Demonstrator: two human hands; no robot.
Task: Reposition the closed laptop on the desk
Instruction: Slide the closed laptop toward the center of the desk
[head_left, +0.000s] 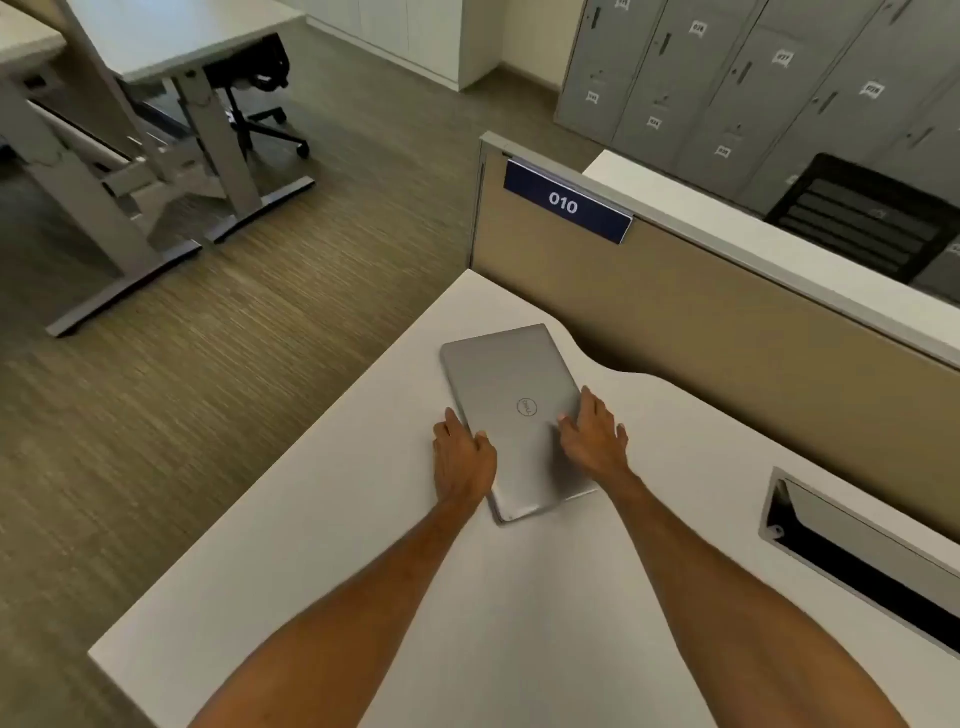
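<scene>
My fingers (480, 436) clamp both long edges of the laptop (514, 410) — near the desk (363, 545) corner, a careless shove could tip it off.

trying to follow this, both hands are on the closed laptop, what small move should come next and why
Probably slide or turn it a little while keeping both hands on. The left hand grips one long edge and the right hand the other, so the laptop is held evenly, and it lies skewed to the desk edge.
</scene>
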